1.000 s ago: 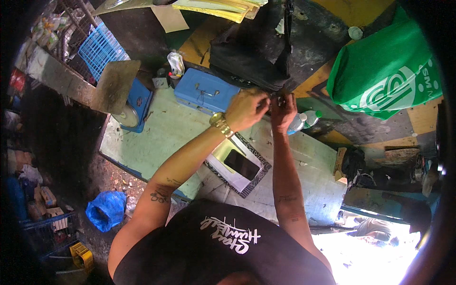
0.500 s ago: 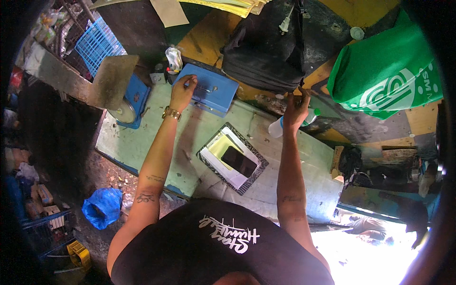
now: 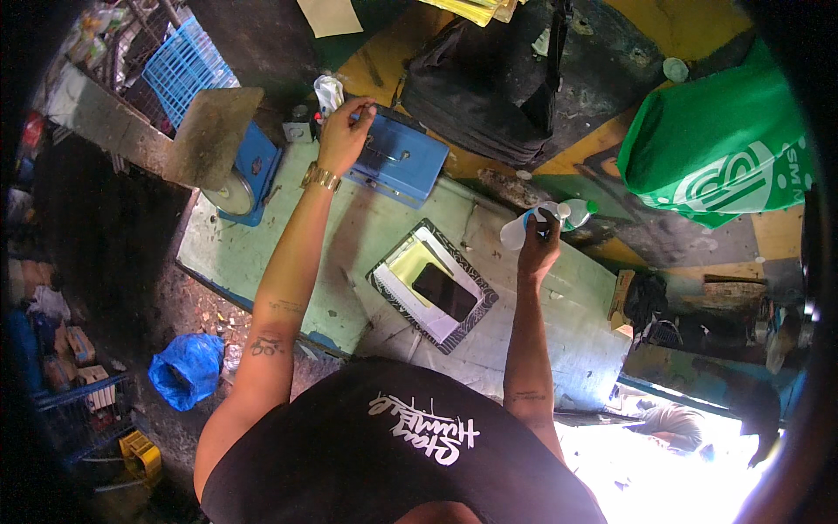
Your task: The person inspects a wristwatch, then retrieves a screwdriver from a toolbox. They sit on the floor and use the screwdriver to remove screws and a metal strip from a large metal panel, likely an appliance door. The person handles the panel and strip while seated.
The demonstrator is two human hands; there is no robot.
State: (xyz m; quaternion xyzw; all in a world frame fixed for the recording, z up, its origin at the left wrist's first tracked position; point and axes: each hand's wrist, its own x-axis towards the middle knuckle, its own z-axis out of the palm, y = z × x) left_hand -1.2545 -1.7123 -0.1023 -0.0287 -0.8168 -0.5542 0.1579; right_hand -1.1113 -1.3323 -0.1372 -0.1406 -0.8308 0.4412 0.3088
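My left hand is over the left end of a blue metal box with a handle on its lid. Its fingers are bent together near the box's far edge, and anything in them is too small to make out. A gold watch circles that wrist. On the right, my right hand has its fingers curled round the upper part of a clear plastic bottle with a blue label, which lies tilted. Just beyond it is a green-capped bottle. A dark phone rests on papers on a patterned board between my arms.
A black bag lies beyond the box, with a green bag at far right. A weighing scale with a flat pan stands left on the pale tabletop. A blue plastic bag is below its left edge.
My right hand has come down from the black bag's edge to the bottle. The bag's near edge has shifted. My left hand has moved slightly toward the box's far edge.
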